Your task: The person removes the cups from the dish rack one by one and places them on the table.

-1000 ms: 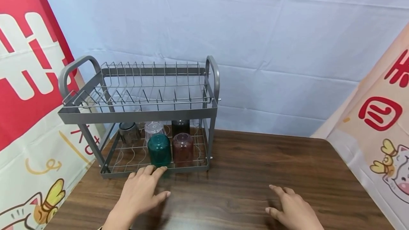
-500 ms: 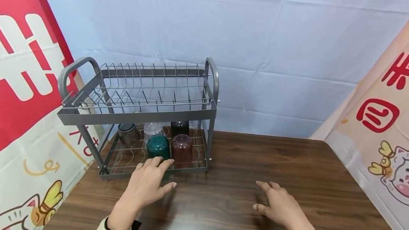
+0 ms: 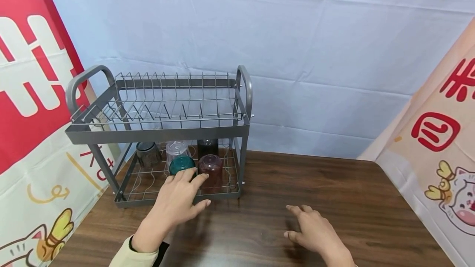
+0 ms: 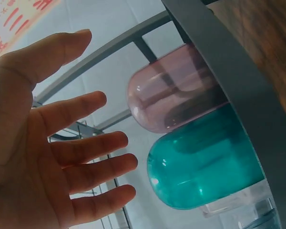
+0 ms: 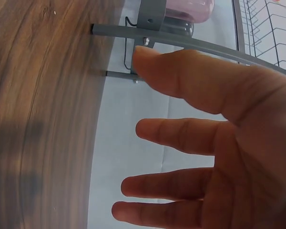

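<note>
My left hand [image 3: 178, 199] reaches over the front edge of a grey two-tier dish rack [image 3: 159, 136], fingers spread and nothing in them. In the head view its fingertips overlap an upside-down teal glass [image 3: 181, 164]. The left wrist view has the teal glass [image 4: 205, 160] standing apart from the fingertips. Beside it is a pinkish-purple glass [image 3: 210, 172], also upside down on the lower tier. My right hand [image 3: 313, 232] is over the table to the right of the rack, fingers loosely extended and holding nothing.
Behind these on the lower tier stand a clear glass [image 3: 177, 151], a dark glass [image 3: 208, 147] and a grey glass [image 3: 148, 154]. The upper tier has upright wire dividers [image 3: 167, 112]. A pale cloth [image 3: 297, 52] hangs behind the wooden table [image 3: 334, 193].
My left hand has moved forward and slightly right, up to the teal glass. The right hand has shifted left and a little forward over the table.
</note>
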Motion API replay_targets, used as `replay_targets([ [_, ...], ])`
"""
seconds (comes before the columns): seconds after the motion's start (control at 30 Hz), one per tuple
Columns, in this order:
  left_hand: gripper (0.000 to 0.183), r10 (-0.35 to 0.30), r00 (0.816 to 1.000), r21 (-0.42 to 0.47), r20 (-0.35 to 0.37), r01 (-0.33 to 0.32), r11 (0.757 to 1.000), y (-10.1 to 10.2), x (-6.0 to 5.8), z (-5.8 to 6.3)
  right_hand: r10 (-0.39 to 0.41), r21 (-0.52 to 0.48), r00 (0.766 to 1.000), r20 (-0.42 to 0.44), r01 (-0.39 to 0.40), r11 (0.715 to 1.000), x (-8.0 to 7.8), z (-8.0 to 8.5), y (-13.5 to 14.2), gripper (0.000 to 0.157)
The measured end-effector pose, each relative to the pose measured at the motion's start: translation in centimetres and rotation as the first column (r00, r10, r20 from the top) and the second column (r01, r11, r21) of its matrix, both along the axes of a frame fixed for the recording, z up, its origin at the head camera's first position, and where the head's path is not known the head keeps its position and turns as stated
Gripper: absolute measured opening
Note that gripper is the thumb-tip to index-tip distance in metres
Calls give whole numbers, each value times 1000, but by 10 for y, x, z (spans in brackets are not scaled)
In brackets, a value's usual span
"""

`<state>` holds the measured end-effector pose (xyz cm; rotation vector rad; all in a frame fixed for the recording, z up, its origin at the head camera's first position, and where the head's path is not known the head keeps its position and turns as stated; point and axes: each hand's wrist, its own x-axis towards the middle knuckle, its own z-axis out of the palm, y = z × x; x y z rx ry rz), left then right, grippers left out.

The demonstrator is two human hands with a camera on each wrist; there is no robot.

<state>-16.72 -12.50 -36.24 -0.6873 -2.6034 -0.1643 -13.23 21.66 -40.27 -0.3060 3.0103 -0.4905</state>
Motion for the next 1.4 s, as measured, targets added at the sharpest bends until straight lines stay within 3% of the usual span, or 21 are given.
replay_targets([
  [0.27, 58, -36, 999, -7, -32, 35, 999, 5, -12, 6, 16, 26, 999, -40, -15, 1000, -4, -2, -9, 64],
  [0.4, 56, -77, 996, -4, -53, 76, 997, 7, -19, 8, 25, 6, 1000, -20, -25, 1000, -6, -4, -13, 64],
  [0.63, 53, -132, 991, 38, -3, 132, 991, 9, -34, 9, 50, -11, 999, -17, -50, 999, -10, -6, -18, 63],
  [1.1, 53, -128, 990, 76, 62, 123, 990, 11, -62, 6, 87, 38, 996, 16, -87, 995, -32, -6, -29, 63],
  [1.4, 56, -115, 987, 60, 108, 109, 992, 13, -71, 10, 111, 22, 993, 46, -113, 993, -44, -8, -35, 61],
])
